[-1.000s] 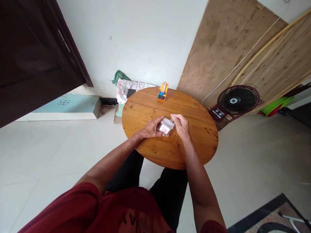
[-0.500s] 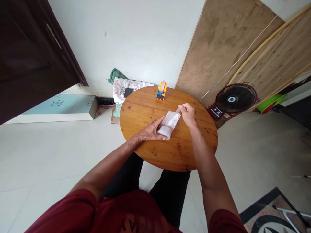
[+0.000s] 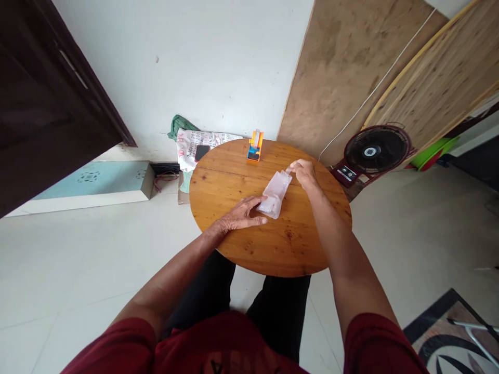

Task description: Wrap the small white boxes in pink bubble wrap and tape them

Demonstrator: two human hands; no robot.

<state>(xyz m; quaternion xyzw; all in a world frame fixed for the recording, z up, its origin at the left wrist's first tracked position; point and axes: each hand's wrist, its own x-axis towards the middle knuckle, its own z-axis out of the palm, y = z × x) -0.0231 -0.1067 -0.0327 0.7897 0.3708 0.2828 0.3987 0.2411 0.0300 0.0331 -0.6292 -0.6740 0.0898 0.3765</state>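
A whitish translucent bubble-wrap packet (image 3: 275,195) lies slantwise on the round wooden table (image 3: 234,254), its near end folded over. My left hand (image 3: 246,213) rests at the packet's near left corner, thumb and fingers apart; the fingertips touch or almost touch its edge. At the far right end my right hand (image 3: 305,174) pinches a short strip of clear tape (image 3: 289,170) that runs to the packet's end. What the packet contains is hidden. An orange and blue tape dispenser (image 3: 255,146) stands near the table's far edge.
Behind the table are a printed white sack (image 3: 187,145), a dark flat object (image 3: 201,152) and a green bag (image 3: 182,125). A dark red fan (image 3: 370,151) stands to the right by the wooden boards. A pale blue-topped box (image 3: 97,179) lies at left.
My left hand has loosened from the packet's near end, its fingers spreading. The packet has turned slightly more lengthwise and looks flatter. My right hand keeps its pinch; the camera view shifted a little.
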